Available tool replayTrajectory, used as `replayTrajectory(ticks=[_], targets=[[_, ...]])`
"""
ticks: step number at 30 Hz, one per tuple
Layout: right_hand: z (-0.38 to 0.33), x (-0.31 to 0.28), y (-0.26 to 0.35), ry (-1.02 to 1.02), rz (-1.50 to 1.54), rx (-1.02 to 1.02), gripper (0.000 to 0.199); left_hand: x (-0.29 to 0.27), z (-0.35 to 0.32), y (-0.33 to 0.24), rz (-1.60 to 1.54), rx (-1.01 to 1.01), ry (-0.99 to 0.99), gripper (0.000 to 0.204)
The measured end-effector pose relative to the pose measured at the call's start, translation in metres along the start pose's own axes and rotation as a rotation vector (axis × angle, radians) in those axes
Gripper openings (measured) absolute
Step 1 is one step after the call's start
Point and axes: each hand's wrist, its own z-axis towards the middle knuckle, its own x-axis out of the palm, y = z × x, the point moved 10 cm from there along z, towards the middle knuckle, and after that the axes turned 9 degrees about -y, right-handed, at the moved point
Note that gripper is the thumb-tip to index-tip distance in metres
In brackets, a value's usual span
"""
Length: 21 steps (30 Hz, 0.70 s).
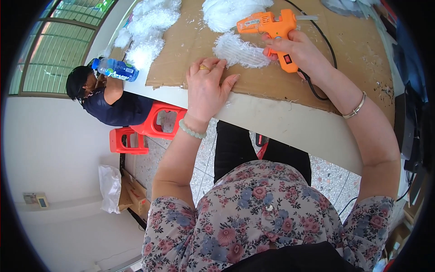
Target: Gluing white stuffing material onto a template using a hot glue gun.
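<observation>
My right hand (297,52) is wrapped round the handle of an orange hot glue gun (287,27). A clear glue stick juts from the gun's back, and its nozzle end points left. Below the nozzle, a white fringed, feathery piece (240,49) lies on the brown cardboard sheet (290,88). My left hand (206,84) rests palm down at the cardboard's near edge, thumb spread to the side. Its fingertips are close beside the left end of the feathery piece; I cannot tell whether they touch it. Nothing shows in that hand.
Fluffy white piles (152,27) lie at the left, with another white bundle (229,11) farther back. The gun's black cord (328,45) loops round my right wrist. A blue-labelled bottle (115,69) stands near a seated person (113,102). Red stools (161,120) are below the table's left edge.
</observation>
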Motion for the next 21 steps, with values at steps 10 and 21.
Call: replayTrajectory(ticks=[10, 21], targets=[[0.002, 0.001, -0.002, 0.004, -0.028, 0.005, 0.040, 0.007, 0.003, 0.058, -0.593, -0.532, -0.072, 0.023], [0.000, 0.001, 0.001, -0.016, 0.010, -0.022, 0.037, 0.005, 0.015, -0.002, -0.014, 0.098, -0.023, 0.019]])
